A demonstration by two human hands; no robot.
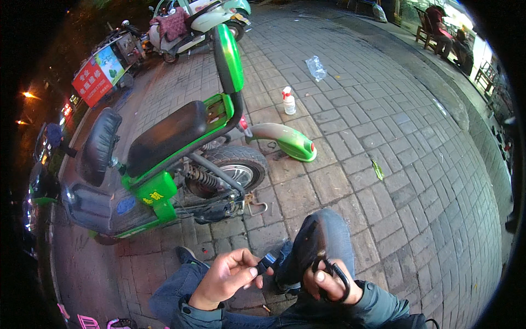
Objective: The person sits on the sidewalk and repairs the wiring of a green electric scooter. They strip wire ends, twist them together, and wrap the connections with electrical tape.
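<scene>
The left hand (230, 278) pinches a small black-and-blue piece (266, 264) between thumb and fingertips, above the gap between the person's knees. The right hand (331, 282) is curled around a black loop-handled tool (345, 281), the thumb lying across the handle; the tool's upper part points away from the body and is too blurred to make out. The two hands are apart, near each other, with grey-green jacket sleeves (378, 304) behind them and a jeans-clad knee (329, 233) just beyond the right one.

Past the left hand stands a green-and-black electric scooter (164, 189), its rear wheel (241, 172) nearest the person and its black seat (167, 131) above. Behind that wheel, a green-and-grey mudguard (293, 143) slopes down to the brick paving (339, 183). Farther out, a white spray bottle with a red head (289, 102) stands upright, and a crumpled clear plastic bag (316, 68) lies beyond it. Parked scooters (205, 24) and a red signboard (94, 82) are at the upper left; a seated person (438, 30) is at the upper right.
</scene>
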